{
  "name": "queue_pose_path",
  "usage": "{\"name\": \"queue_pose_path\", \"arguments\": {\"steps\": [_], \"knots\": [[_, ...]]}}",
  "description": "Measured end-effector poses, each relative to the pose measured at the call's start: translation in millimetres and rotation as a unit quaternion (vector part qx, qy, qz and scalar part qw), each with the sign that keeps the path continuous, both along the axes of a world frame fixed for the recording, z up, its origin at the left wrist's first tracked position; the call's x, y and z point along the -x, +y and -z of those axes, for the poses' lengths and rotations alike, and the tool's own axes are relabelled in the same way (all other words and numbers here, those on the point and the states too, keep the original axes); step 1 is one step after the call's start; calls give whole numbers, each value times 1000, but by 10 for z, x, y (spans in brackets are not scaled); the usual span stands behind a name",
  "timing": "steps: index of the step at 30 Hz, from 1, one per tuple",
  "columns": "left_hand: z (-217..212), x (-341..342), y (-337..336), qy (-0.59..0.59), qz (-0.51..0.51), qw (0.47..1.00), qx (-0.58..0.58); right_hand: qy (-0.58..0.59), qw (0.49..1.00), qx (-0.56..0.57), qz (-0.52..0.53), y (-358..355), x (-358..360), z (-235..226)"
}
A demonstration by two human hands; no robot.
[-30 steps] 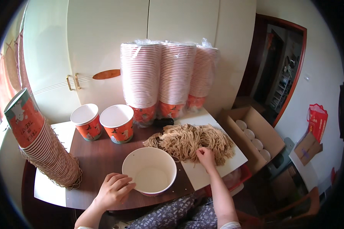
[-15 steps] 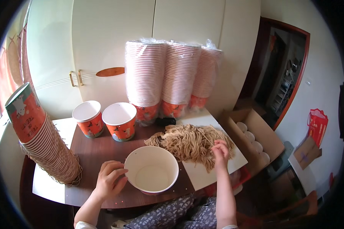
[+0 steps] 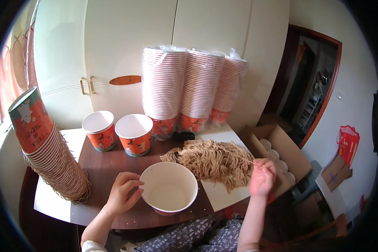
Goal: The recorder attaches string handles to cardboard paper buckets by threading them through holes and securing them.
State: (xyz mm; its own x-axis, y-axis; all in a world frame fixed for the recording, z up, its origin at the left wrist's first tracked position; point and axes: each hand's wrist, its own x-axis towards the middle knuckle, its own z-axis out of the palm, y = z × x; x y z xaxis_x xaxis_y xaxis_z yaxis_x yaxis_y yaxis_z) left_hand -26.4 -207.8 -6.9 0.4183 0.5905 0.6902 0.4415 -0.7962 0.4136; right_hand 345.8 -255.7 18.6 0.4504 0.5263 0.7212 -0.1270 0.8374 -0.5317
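An empty white-lined paper bucket (image 3: pixel 169 201) stands upright at the table's near edge. My left hand (image 3: pixel 124 193) rests beside it with loosely curled, parted fingers, their tips at its left rim but not gripping it. My right hand (image 3: pixel 263 178) is closed in a pinch on a thin strand of tan twine (image 3: pixel 239 157). The strand stretches taut from the fingers back to a loose heap of tan twine (image 3: pixel 214 161) at the table's right.
Two orange printed buckets (image 3: pixel 133 145) stand behind. At left leans a tall nested bucket stack (image 3: pixel 56 155) with twine around it. Plastic-wrapped bucket stacks (image 3: pixel 166 86) line the back. An open cardboard box (image 3: pixel 296 145) with round white items sits right of the table (image 3: pixel 101 185).
My right hand has moved right and toward me, drawing the twine strand out of the heap. My left hand and the white-lined bucket keep their places.
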Motion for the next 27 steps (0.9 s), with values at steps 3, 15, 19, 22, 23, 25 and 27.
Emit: {"name": "queue_pose_path", "arguments": {"steps": [3,15,19,22,23,25,27], "knots": [[-2,-14,38,11,-14,1000,-1,-45,997,-65,13,-250,147,-312],[375,-95,775,-99,10,898,428,-292,938,179,-59,-55,885,-187],[189,-352,596,-89,26,922,377,-303,898,306,-94,141,977,118],[51,-484,382,-118,17,944,309,-397,873,282,-35,140,1094,44],[-8,-532,302,-116,13,950,291,-412,865,284,-35,144,1104,37],[-69,-634,181,-113,9,960,254,-393,877,274,-31,131,1133,49],[-19,-707,81,-120,4,971,208,-374,889,263,-29,116,1159,58]]}}
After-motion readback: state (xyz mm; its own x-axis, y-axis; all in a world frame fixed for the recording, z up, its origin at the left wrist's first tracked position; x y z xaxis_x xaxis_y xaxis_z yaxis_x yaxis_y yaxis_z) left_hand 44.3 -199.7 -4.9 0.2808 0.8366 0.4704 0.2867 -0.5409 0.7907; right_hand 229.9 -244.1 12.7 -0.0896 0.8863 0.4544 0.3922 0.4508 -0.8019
